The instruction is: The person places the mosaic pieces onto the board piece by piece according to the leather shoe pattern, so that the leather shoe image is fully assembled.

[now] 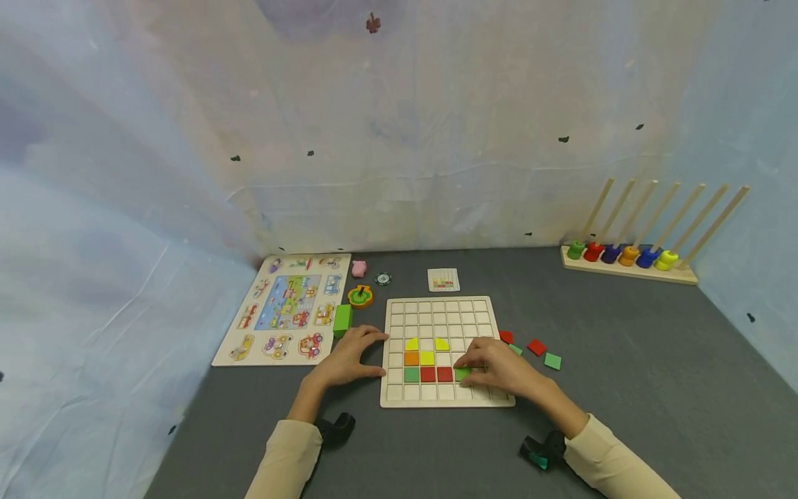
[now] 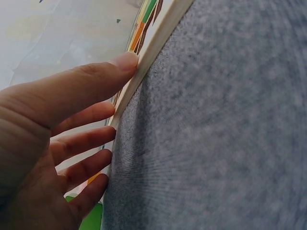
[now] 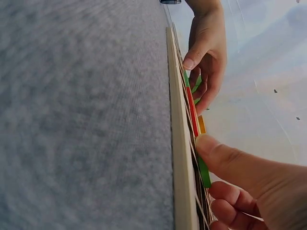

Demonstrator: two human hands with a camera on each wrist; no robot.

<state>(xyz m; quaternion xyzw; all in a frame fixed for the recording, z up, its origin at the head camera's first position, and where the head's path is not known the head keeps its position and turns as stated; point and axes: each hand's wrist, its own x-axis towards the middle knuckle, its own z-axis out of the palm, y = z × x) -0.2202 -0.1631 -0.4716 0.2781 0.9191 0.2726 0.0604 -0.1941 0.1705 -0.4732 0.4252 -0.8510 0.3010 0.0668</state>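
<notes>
A wooden grid board (image 1: 439,317) lies between both hands. The left hand (image 1: 349,355) touches its left edge, thumb and fingers spread; in the left wrist view the thumb (image 2: 98,76) reaches the board's rim. Over the lower right part of the grid, the right hand (image 1: 495,364) pinches a light green tile (image 1: 462,374) at the end of a row. That row also has a darker green tile (image 1: 411,375) and two red tiles (image 1: 436,375). Above them sit an orange tile (image 1: 411,358), a yellow square (image 1: 427,358) and two cut-cornered yellow pieces (image 1: 441,344).
Loose red and green tiles (image 1: 552,361) lie right of the board. Behind it is a pattern card (image 1: 443,280). To the left are a picture puzzle (image 1: 249,346), a green block (image 1: 342,320), a tree piece (image 1: 360,296) and a pink figure (image 1: 359,269). A peg stand (image 1: 630,266) stands back right.
</notes>
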